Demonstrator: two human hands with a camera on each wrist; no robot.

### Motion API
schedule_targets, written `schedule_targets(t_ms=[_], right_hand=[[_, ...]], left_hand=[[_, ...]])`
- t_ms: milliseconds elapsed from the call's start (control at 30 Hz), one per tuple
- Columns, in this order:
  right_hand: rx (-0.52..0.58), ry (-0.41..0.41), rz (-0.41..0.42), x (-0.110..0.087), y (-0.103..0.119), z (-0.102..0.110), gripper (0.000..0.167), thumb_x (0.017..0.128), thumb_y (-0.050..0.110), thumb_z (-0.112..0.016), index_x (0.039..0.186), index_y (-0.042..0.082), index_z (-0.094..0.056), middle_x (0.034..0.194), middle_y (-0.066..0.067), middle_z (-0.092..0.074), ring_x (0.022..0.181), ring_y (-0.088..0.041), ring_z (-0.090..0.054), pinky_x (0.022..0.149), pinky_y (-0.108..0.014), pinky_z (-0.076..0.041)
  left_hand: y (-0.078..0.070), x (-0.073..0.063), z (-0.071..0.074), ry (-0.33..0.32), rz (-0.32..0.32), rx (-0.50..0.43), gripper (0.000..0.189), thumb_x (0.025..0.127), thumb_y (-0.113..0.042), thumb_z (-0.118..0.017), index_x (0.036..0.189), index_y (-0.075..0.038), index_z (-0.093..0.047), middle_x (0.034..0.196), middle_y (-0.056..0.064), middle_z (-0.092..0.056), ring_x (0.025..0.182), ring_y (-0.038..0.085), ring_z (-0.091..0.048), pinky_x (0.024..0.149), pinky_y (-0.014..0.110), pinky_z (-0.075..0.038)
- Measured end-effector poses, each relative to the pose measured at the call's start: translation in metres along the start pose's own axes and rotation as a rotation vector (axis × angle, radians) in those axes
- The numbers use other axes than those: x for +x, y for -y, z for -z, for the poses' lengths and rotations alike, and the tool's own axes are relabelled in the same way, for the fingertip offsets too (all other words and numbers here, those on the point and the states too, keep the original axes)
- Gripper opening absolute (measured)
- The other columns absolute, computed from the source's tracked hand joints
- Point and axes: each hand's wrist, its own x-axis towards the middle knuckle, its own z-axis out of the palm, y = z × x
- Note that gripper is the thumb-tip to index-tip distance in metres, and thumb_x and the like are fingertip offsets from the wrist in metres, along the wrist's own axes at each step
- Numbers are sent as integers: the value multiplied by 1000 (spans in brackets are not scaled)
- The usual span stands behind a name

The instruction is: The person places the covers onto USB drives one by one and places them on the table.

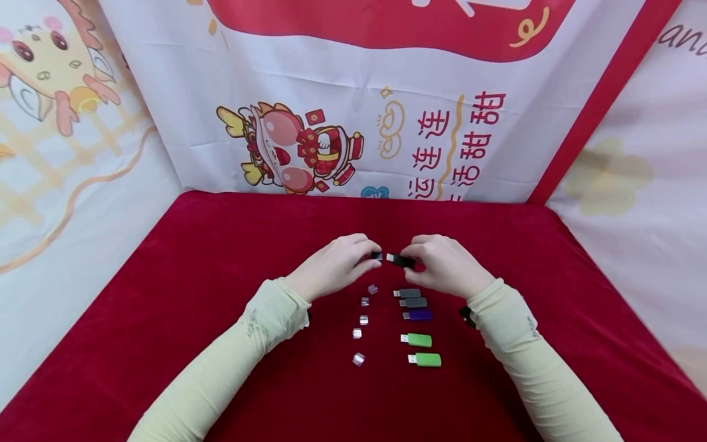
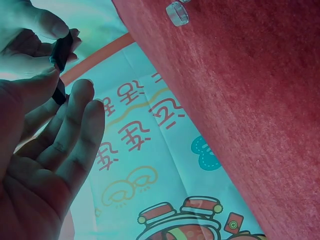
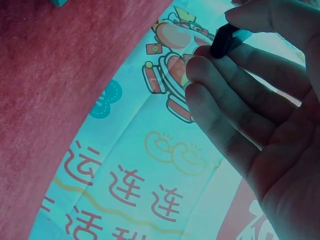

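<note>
In the head view my right hand (image 1: 444, 264) pinches a black USB flash drive (image 1: 401, 260), its metal plug pointing left. Facing it, my left hand (image 1: 339, 264) holds a small dark cap (image 1: 377, 255) between thumb and fingers. A narrow gap parts the plug from the cap. In the left wrist view the black drive (image 2: 61, 51) shows in the other hand above the cap (image 2: 59, 93). The right wrist view shows the dark end of the drive (image 3: 223, 42) between thumb and fingertips, the other fingers loosely spread below.
Below the hands, uncapped drives lie in a column: two grey (image 1: 413, 302), one purple (image 1: 418, 315), two green (image 1: 425, 360). Left of them runs a column of several clear caps (image 1: 364, 320). A red cloth (image 1: 182, 294) covers the table; printed fabric (image 1: 204, 153) hangs behind.
</note>
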Motion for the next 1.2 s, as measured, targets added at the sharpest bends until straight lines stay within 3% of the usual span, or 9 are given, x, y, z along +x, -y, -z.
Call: schedule_targets(t_ms=[333, 500, 733, 867, 1200], right_hand=[[-17, 12, -6, 1, 7, 0, 19, 78, 15, -81, 93, 5, -76, 84, -3, -64, 63, -9, -52, 58, -25, -48], [-21, 13, -7, 2, 10, 1, 19, 77, 15, -82, 93, 5, -76, 82, -2, -63, 61, -9, -51, 57, -25, -48], [-31, 11, 2, 3, 16, 1, 19, 76, 14, -83, 92, 5, -76, 81, -1, -62, 60, -8, -50, 56, -24, -47], [-42, 6, 8, 3, 18, 0, 18, 76, 12, -82, 91, 6, -76, 79, -2, -61, 59, -8, -49, 55, -24, -47], [-62, -4, 23, 0, 20, -4, 17, 77, 13, -81, 92, 6, -76, 78, -3, -60, 59, -8, -49, 54, -24, -46]], left_hand=[[-1, -3, 3, -15, -25, -12, 19, 91, -13, -72, 109, -5, -68, 97, 4, -62, 82, 17, -59, 75, 23, -48], [-3, -4, 4, -1, -44, -10, 19, 92, -15, -71, 109, -6, -67, 97, 3, -62, 80, 11, -55, 74, 21, -47], [-3, -6, 5, -11, -73, -10, 18, 93, -15, -70, 108, -6, -68, 96, 4, -62, 81, 16, -58, 74, 23, -47], [-3, -7, 5, -5, -92, -9, 18, 92, -14, -71, 108, -6, -68, 96, 3, -62, 82, 12, -57, 75, 22, -47], [-3, -9, 2, 5, -85, -1, 18, 91, -15, -72, 107, -8, -67, 96, 2, -61, 81, 8, -53, 76, 21, -47]])
